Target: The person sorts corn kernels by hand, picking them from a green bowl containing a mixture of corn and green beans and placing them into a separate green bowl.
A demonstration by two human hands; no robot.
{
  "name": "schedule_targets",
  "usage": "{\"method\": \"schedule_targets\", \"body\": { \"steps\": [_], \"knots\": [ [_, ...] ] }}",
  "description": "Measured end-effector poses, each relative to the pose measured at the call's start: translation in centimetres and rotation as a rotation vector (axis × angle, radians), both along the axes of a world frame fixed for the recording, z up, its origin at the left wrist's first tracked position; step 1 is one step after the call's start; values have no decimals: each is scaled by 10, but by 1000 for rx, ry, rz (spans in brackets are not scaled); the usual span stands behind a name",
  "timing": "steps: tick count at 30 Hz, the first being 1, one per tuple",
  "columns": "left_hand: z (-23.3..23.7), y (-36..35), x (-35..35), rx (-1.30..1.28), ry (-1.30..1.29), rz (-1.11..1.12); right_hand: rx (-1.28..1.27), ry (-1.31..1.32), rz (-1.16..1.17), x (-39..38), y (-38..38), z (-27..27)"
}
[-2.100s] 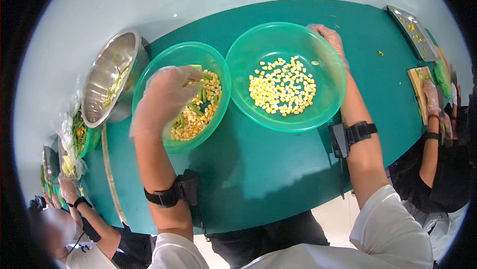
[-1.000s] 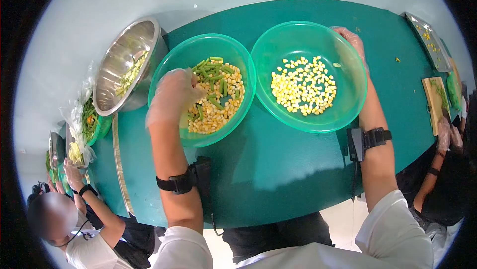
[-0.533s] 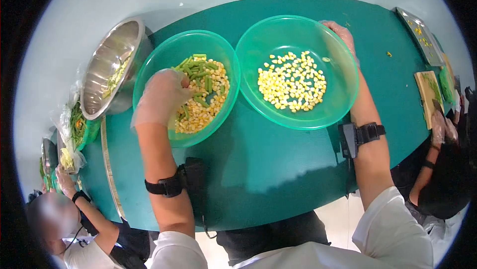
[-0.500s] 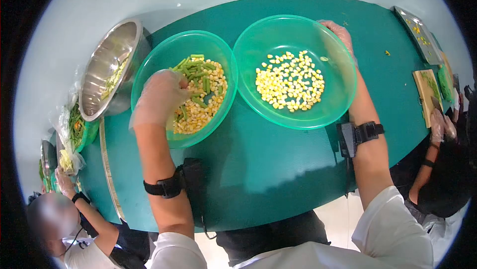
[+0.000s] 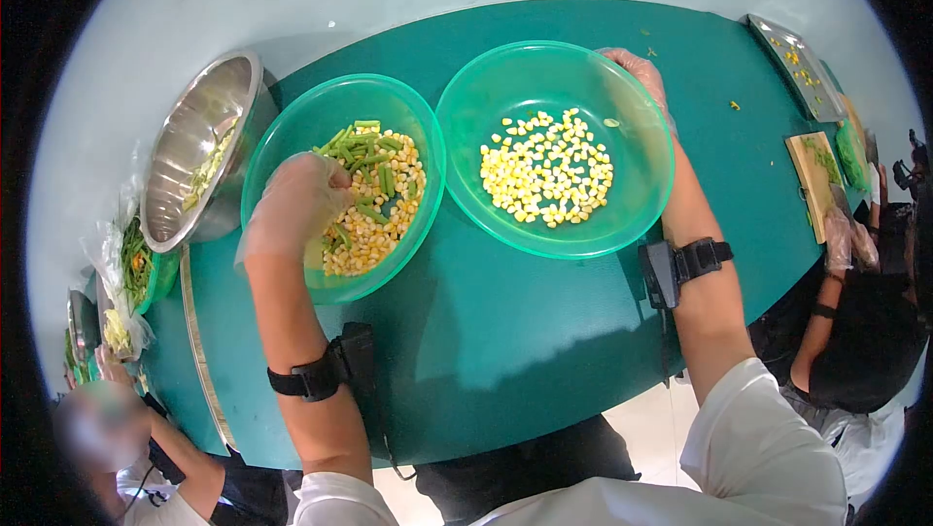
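My left hand [image 5: 299, 198], in a clear plastic glove, is inside the left green plastic basin [image 5: 428, 220]. That basin holds corn kernels [image 5: 352, 259] and cut green bean pieces [image 5: 362, 145]. The left fingers are curled at the near-left side of the beans; what they hold, if anything, is hidden. My right hand [image 5: 639, 72], also gloved, grips the far right rim of the right green basin [image 5: 544, 243]. Only corn kernels [image 5: 549, 176] and one pale flat piece [image 5: 611, 123] show in it. Its fingers are partly hidden behind the wall.
A steel bowl [image 5: 160, 176] with pale shreds leans at left, near bagged greens [image 5: 136, 259]. At right are a metal tray [image 5: 821, 99] with yellow bits and a cutting board [image 5: 807, 176], with a co-worker's gloved hands [image 5: 844, 239]. Another person [image 5: 180, 458] is at lower left.
The whole view has shifted slightly, so the basins appear a little further left and lower. My left hand stays in the left basin and my right hand stays on the right basin's rim.
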State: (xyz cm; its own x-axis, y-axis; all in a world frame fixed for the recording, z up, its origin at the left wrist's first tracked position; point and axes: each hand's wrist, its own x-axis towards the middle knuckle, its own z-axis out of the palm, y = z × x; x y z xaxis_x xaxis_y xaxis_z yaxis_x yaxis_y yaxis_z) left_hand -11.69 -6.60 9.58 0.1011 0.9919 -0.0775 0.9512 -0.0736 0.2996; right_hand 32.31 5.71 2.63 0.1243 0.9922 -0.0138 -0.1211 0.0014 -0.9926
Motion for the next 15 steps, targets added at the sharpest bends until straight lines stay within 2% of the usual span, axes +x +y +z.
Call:
{"method": "schedule_targets", "body": {
  "steps": [5, 13, 15],
  "knots": [
    [14, -3, 8, -6, 21, -1, 9, 122, 12, -6, -6, 3],
    [41, -13, 21, 69, -128, -25, 0, 67, -7, -13, -13, 11],
    [48, -11, 30, 91, -179, -111, -7, 54, -2, -11, -12, 10]
  ]
}}
